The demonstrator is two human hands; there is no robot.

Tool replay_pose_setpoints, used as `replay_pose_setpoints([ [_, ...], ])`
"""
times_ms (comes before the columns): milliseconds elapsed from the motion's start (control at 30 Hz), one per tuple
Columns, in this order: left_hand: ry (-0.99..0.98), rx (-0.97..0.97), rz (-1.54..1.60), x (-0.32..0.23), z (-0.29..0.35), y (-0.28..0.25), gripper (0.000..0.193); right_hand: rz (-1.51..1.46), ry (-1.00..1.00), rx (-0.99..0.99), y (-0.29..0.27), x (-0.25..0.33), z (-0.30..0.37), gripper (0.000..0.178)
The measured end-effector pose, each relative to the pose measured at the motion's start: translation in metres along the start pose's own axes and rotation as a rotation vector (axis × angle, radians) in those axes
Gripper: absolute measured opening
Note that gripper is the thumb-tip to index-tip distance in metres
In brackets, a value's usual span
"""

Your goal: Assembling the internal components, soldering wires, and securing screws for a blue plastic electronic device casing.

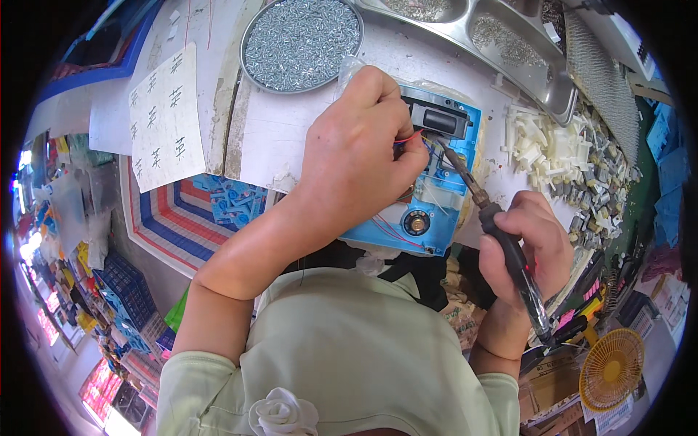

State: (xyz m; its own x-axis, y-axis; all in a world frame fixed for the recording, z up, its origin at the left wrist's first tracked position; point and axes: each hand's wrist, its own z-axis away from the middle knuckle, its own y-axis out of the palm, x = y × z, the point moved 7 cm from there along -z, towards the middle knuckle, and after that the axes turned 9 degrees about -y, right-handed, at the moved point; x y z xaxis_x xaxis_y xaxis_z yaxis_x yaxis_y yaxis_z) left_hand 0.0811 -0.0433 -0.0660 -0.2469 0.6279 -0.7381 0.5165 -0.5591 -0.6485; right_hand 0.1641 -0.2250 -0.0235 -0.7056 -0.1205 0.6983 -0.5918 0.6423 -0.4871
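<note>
A blue plastic housing (449,211) lies on the bench in front of me, its inner side facing up. Fitted in it are a black plastic unit (442,120) at the far end and a small round speaker (416,223) at the near end. My left hand (361,142) reaches over the housing, thumb and forefinger pinching thin wires (411,136), one of them red. In my right hand (534,243) is a soldering iron (513,263), gripped by its dark handle. Its metal tip points into the housing close to my left fingertips; whether it touches a joint I cannot tell.
Beyond my left hand stands a round metal dish (302,45) full of small screws. A compartmented steel tray (563,98) is at the far right. White plastic parts (547,145) and small metal motors (598,174) lie piled right. A paper sheet (166,120) lies left.
</note>
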Motion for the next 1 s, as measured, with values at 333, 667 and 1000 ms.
replay_pose_setpoints([
  [333,0.0,-0.021,-0.005,0.0,0.001,0.0,0.015,-0.009,0.013,-0.043,-0.014,0.001,0.018,0.03],
  [667,-0.026,-0.023,-0.005,-0.001,0.004,-0.007,0.017,-0.021,-0.015,-0.086,-0.022,0.0,0.027,0.031],
  [1000,0.223,0.465,-0.134,-0.038,0.023,0.017,0.032,0.089,0.015,-0.157,-0.039,0.0,0.041,0.031],
])
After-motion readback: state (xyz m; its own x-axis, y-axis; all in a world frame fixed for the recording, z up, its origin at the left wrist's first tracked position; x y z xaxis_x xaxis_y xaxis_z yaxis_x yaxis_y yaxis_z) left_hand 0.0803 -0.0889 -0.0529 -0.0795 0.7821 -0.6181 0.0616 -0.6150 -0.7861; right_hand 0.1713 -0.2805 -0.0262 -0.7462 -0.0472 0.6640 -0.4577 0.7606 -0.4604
